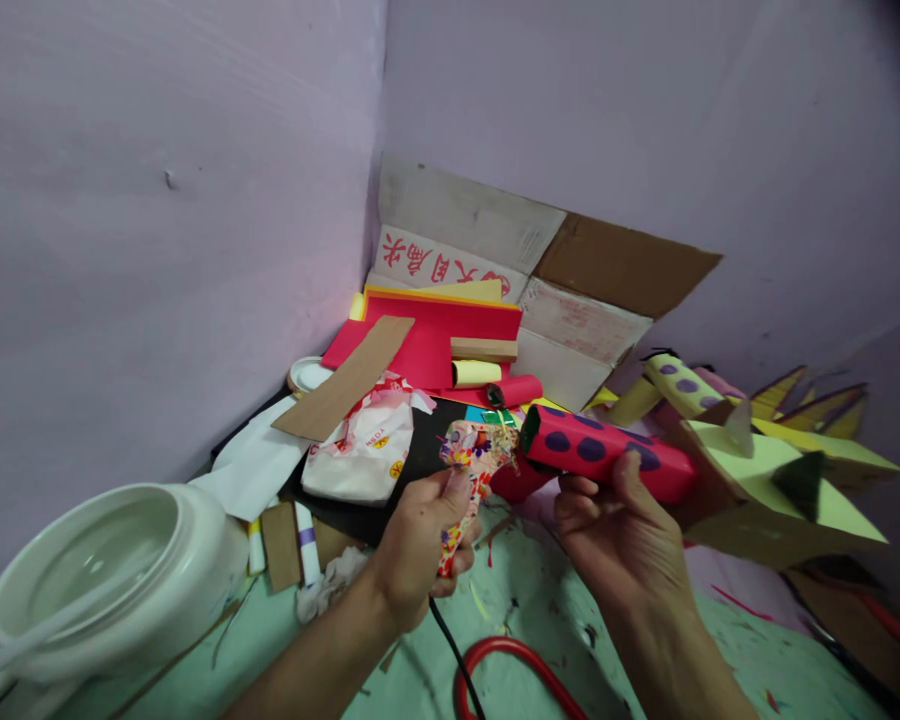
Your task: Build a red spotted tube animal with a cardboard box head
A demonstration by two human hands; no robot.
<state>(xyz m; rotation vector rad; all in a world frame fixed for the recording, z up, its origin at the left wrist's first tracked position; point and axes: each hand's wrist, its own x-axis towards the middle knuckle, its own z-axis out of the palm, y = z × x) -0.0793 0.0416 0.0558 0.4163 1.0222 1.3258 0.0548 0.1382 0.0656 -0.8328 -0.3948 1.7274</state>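
Observation:
My left hand [424,545] is wrapped round the handle of a flower-patterned hot glue gun [474,450], its black cord running down below. The gun's nozzle end points right, close to the open end of a red paper tube [585,440] with dark purple dots. My right hand [622,540] grips this tube from below, thumb on its near side. The tube's far end meets a yellow paper model [765,475] with pointed fins; whether they are joined I cannot tell. Glue strands or scraps cling near the nozzle, too small to make out.
On the left stands a white pot [202,555] with a stick in it. Behind my hands lie a crumpled white bag [364,450], a cardboard strip [349,380], red sheets [420,345] and a smaller red tube [515,390]. Folded cardboard [630,265] leans on the wall; a red hose-like loop [495,645] lies in front.

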